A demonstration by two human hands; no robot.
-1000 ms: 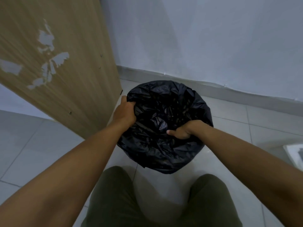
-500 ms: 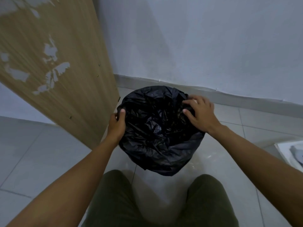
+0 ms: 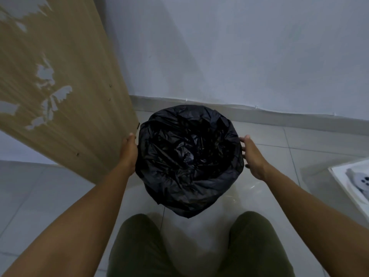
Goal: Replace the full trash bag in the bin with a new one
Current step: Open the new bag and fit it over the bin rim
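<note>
Black trash bag point(image 3: 189, 156): thin, crinkly, glossy plastic draped over a round rim. Mouth open and facing up, long axis vertical. Inside, only crumpled black folds. It stands on the glossy tile floor point(image 3: 269, 140) beside a peeling wood-grain panel point(image 3: 69, 76). My left hand point(image 3: 129, 151) is against its left side, fingers hidden, can't tell. My right hand point(image 3: 252, 156) is at its right side, fingers straight and spread.

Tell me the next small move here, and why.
Probably close both hands on the sides and smooth the overhang down. The black bag is already folded outward all round with its mouth open; the left hand lies against its left side, and the right hand is open at its right side, touching or nearly so.
</note>
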